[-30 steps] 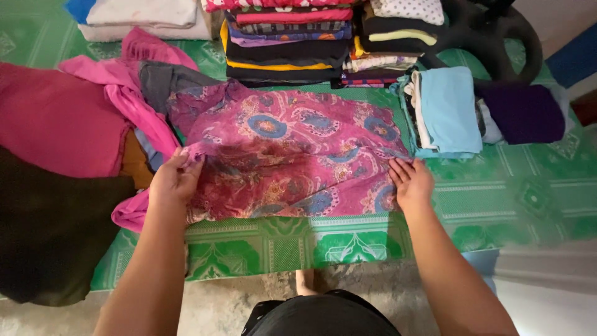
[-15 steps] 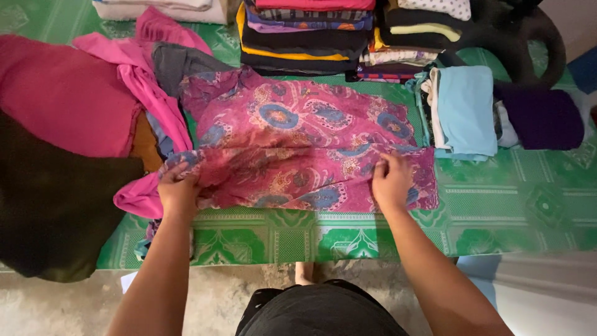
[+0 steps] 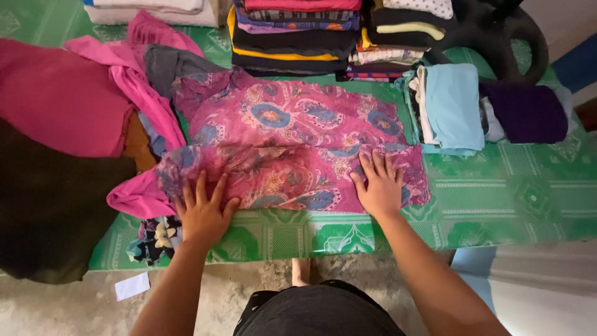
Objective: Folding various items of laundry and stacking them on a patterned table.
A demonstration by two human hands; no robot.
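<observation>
A dark brown cloth [image 3: 50, 211] and a magenta garment [image 3: 59, 96] fill the left of the frame, over a green patterned mat [image 3: 497, 199] that covers the surface. Below it, bare concrete floor [image 3: 62, 305] shows with a white paper scrap [image 3: 132, 286]. At centre lies a pink paisley garment [image 3: 292, 149], its lower edge folded up. The left hand [image 3: 202, 211] and right hand [image 3: 377, 185] press flat on that fold, fingers spread, gripping nothing. Stacked folded clothes [image 3: 298, 31] line the top; light blue folded clothes [image 3: 451, 106] sit at the right.
</observation>
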